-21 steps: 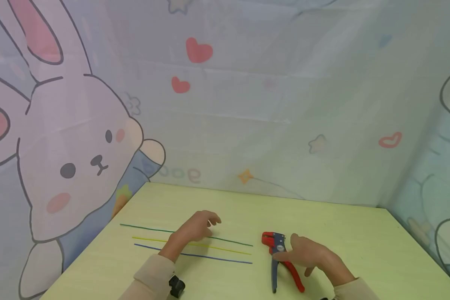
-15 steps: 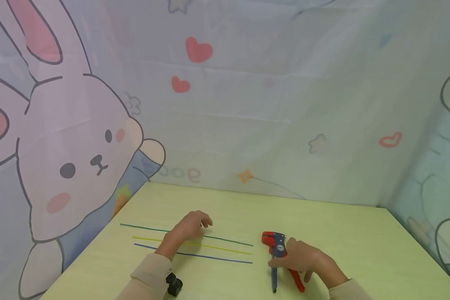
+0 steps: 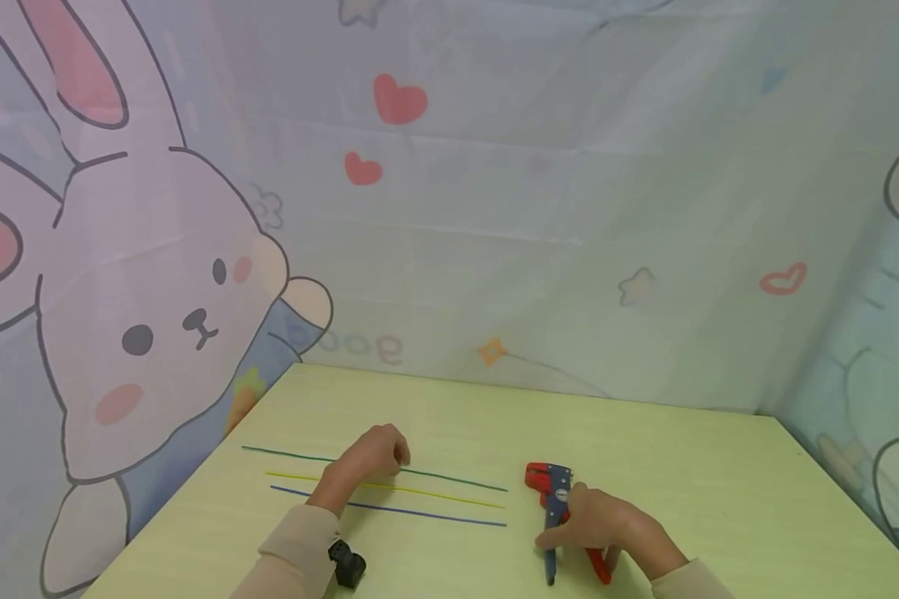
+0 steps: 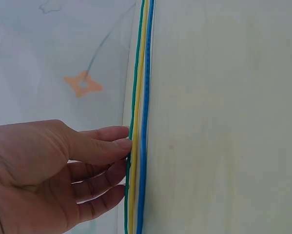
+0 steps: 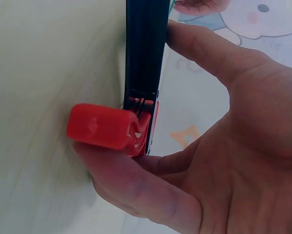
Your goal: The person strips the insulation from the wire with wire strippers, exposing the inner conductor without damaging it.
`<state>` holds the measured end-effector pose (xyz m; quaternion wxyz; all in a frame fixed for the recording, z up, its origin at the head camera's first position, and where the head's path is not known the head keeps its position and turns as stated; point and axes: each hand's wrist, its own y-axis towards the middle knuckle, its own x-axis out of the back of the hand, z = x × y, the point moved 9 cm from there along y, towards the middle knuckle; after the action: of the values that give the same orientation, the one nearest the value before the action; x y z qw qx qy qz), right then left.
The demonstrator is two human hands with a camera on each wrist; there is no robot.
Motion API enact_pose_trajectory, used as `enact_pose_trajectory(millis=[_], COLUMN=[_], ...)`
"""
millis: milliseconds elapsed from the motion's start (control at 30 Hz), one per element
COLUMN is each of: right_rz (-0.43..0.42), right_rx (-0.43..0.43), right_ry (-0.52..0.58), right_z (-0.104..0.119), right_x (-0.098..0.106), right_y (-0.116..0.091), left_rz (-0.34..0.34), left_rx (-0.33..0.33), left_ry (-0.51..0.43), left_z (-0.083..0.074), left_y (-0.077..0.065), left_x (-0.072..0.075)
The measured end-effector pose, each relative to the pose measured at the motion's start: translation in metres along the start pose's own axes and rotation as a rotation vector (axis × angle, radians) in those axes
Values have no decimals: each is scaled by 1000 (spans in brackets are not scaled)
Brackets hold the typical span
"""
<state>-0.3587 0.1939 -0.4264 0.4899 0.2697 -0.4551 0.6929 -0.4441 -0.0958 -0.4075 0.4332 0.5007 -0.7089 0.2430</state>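
On the tabletop (image 3: 704, 482), green wire (image 4: 134, 97), yellow wire (image 4: 134, 170), blue wire (image 4: 144, 136) lie out, none in the pliers (image 3: 555, 506) yet; right hand (image 3: 598, 520) grip clamped round the tool, left hand (image 3: 370, 453) grip at green, can't tell if pinched.

We see the wire stripper (image 3: 558, 497) on the surface (image 3: 689, 466), three wires (image 3: 449, 497) and the left hand (image 3: 374, 453) to its left, the right hand (image 3: 598, 522) around its handles (image 3: 550, 567), a backdrop (image 3: 524, 225) behind it.
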Motion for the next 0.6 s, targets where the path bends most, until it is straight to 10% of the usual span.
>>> enact_pose_trajectory(millis=[600], right_rz=[-26], right_rx=[3], right_ry=[7], right_z=[-4], right_x=[-1], right_y=[5], left_rz=[0], left_rx=[-23], left_ry=[85], left_z=[-1], left_y=[0], left_x=[3])
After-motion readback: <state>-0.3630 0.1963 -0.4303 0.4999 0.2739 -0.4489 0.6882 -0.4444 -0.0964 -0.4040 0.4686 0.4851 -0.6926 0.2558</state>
